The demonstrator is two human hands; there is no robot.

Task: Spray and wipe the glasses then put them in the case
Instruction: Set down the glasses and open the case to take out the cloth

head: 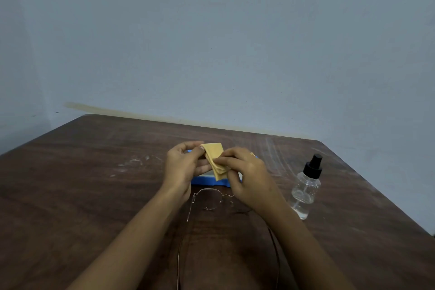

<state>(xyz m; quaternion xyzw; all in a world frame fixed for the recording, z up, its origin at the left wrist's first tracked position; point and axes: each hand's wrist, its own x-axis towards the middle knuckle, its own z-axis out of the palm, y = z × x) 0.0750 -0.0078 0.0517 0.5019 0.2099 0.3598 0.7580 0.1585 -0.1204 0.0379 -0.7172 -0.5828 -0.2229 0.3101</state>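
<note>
A pale blue-grey wall (211,30) is seen behind a dark wooden counter (82,183), which is marked with pale scuffs. Two bare forearms are extended from the near edge, and the left hand (183,165) and right hand (247,179) are brought close together over the middle of the counter. A blue case (204,180) is laid beneath them and largely hidden. A clear spray bottle (306,188) with a black top is stood upright to the right, apart from the hands. The glasses (211,199) are laid just near of the case, temples pointed to the near edge, untouched. A folded yellow cloth (215,158) is pinched at its far end by the left thumb and fingers (203,168), and at its near end by the curled right fingers (226,160).
</note>
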